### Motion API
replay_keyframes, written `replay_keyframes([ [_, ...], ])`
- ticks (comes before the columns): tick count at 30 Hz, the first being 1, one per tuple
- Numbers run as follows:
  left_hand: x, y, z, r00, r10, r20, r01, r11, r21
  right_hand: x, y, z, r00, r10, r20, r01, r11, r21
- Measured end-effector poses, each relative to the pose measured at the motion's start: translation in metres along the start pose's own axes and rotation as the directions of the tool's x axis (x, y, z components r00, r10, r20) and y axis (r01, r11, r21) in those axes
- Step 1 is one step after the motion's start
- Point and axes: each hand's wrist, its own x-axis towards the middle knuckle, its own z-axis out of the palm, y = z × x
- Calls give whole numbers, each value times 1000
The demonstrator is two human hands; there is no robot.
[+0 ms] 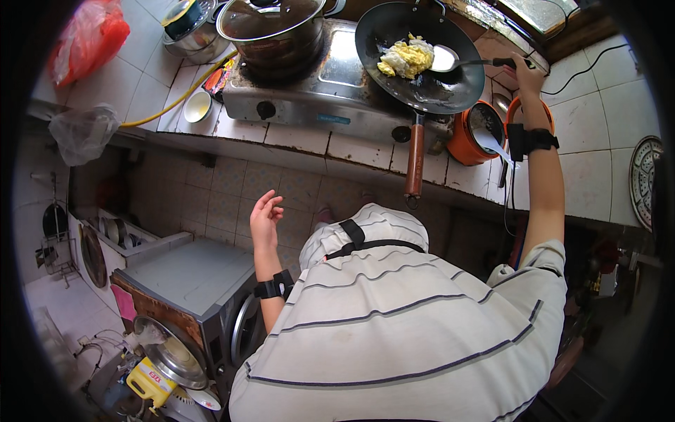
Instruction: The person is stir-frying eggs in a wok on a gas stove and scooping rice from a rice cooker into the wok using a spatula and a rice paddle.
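My right hand (529,75) grips the black handle of a metal spatula (444,58). The spatula's blade lies in a dark wok (459,87), against a mound of cooked yellow-and-white egg (408,57). The wok sits on the right side of a two-burner gas stove (295,100), its wooden handle (416,153) pointing towards me past the counter edge. My left hand (267,219) hangs in the air in front of the counter, fingers loosely bent and holding nothing. Both wrists wear black straps.
A lidded pot (279,45) occupies the left burner. Beside the stove stand a small bowl (198,107) and a yellow gas hose (179,100). Right of it is an orange pot (469,142) with a pale ladle (493,142) inside. A grey washing machine (184,274) stands at lower left.
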Motion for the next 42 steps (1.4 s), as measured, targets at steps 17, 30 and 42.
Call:
replay_keyframes([
  [17, 8, 3, 1, 999, -1, -38, 2, 1000, 18, -185, -46, -6, 214, -574, 790, 960, 272, -63],
  [30, 15, 3, 1, 1000, 8, -17, -8, 998, 56, -129, -55, 18, 250, -547, 799, 956, 270, -114],
  [42, 5, -6, -11, 998, -9, -67, 11, 1000, 28, -128, -40, 30, 218, -386, 896, 941, 327, -88],
])
